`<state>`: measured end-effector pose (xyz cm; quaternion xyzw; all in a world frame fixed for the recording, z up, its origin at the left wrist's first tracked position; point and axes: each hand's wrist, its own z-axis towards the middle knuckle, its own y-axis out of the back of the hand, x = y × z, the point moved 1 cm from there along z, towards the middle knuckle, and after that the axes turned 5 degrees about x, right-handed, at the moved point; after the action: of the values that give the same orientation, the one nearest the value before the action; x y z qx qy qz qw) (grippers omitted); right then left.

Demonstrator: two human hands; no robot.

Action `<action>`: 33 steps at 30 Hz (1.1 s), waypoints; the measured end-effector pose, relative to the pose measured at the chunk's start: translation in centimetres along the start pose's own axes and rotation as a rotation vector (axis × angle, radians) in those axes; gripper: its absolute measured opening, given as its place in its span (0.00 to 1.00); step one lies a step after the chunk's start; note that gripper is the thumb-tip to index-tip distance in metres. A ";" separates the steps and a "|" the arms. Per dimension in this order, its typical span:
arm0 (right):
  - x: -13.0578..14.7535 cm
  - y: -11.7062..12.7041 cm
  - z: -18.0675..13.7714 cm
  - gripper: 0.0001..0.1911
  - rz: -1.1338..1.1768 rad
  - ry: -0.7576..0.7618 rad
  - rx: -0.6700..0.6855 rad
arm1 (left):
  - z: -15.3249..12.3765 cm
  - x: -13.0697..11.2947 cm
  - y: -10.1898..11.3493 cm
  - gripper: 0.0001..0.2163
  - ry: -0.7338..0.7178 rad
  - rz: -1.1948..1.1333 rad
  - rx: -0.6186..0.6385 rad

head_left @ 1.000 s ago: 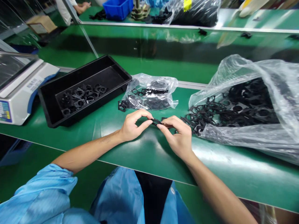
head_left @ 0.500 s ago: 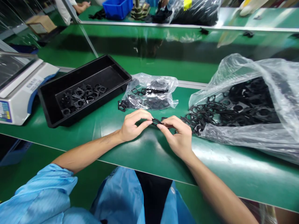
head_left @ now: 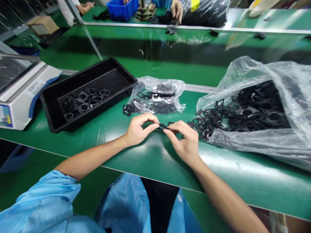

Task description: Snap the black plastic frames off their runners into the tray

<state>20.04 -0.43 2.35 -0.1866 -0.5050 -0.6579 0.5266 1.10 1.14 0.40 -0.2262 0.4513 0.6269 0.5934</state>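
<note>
Between my two hands, above the green tabletop, is a small black plastic part [head_left: 163,126], seen nearly edge-on. My left hand [head_left: 140,130] pinches its left end between thumb and fingertips. On the other end, my right hand [head_left: 185,141] has a similar pinch. Just right of my right hand, loose black parts with round holes [head_left: 201,124] spill from the mouth of a large clear plastic bag [head_left: 247,140]. Beyond my hands lies a smaller clear bag [head_left: 157,97] with more black parts in and beside it.
A black tray [head_left: 116,85] with several black parts stands at the left, beside a white weighing scale [head_left: 18,94]. Across a clear partition, a co-worker's hand [head_left: 177,11] holds a dark piece near a blue bin [head_left: 121,9]. A cardboard box [head_left: 43,25] sits far left.
The black part in my hands has tilted slightly and looks thinner now. Across the partition, a co-worker's hand has come forward with a dark piece. My hands have barely moved.
</note>
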 end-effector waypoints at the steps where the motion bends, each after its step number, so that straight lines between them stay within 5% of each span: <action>1: 0.0 0.0 0.0 0.08 0.011 -0.005 0.003 | 0.0 0.0 0.0 0.07 0.004 -0.010 0.008; 9: -0.1 0.3 0.5 0.14 0.375 -0.289 0.108 | -0.1 -0.5 -0.2 0.06 -0.007 0.028 0.038; 18: -1.0 -0.1 0.8 0.20 0.849 -0.702 0.209 | -0.1 -0.7 0.1 0.05 -0.339 0.267 0.028; 21: -1.2 -0.3 0.7 0.20 0.757 -0.672 0.148 | 0.0 -0.5 0.2 0.04 -0.341 0.234 0.013; 25: -0.8 -0.1 0.6 0.16 0.505 -0.445 -0.033 | 0.1 -0.3 0.3 0.03 -0.213 0.175 -0.044; 33: -0.5 0.1 0.2 0.06 0.261 -0.217 0.054 | 0.0 -0.1 0.1 0.04 -0.113 0.137 -0.055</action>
<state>20.24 -0.01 2.08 -0.3064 -0.5480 -0.5460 0.5546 0.99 1.14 0.52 -0.1755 0.4141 0.6900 0.5671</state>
